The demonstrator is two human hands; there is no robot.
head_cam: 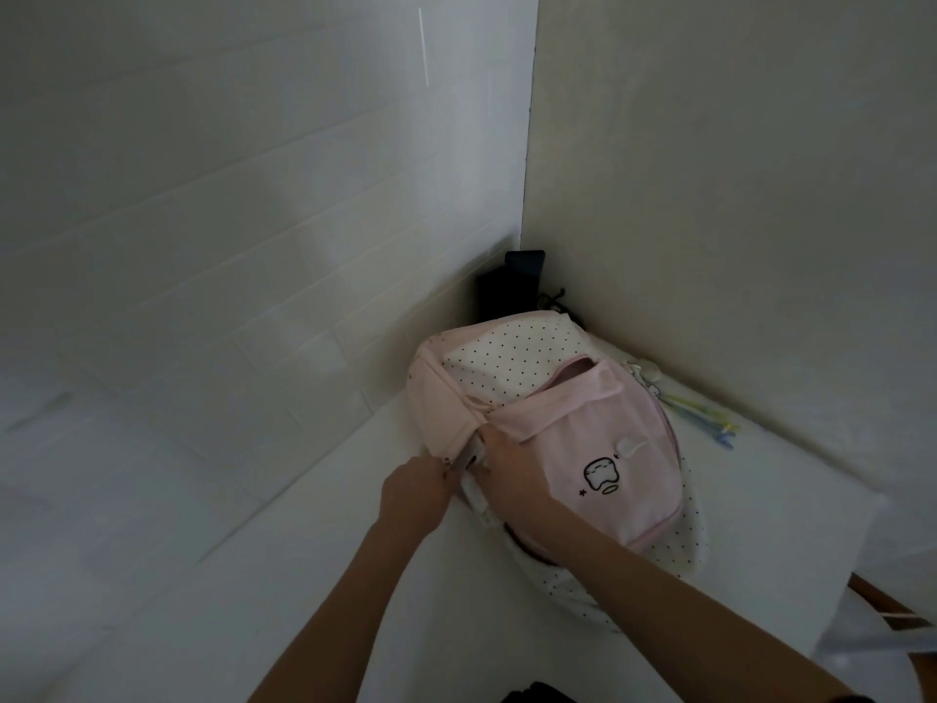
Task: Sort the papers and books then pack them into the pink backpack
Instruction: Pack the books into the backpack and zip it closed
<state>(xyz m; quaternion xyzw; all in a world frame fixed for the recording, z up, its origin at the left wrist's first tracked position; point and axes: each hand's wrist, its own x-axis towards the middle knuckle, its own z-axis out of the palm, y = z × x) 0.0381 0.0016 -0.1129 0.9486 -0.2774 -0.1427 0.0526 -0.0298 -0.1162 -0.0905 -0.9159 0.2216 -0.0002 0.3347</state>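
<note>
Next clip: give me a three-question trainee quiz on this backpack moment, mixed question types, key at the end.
1. True or false: both hands are at the left edge of the pink backpack.
2. Where do the coloured pens lie? A) right of the backpack B) inside it C) on the floor
3. Fill in: the left hand pinches something at the backpack's ____ edge.

Key: 1 true, the right hand is there too; 2 A; 3 left.

A pink backpack (598,438) lies on a white table (304,575) in the far corner. Both hands meet at its left edge: the left hand (413,494) pinches there, the right hand (512,469) grips white papers (476,492) at the opening.
</note>
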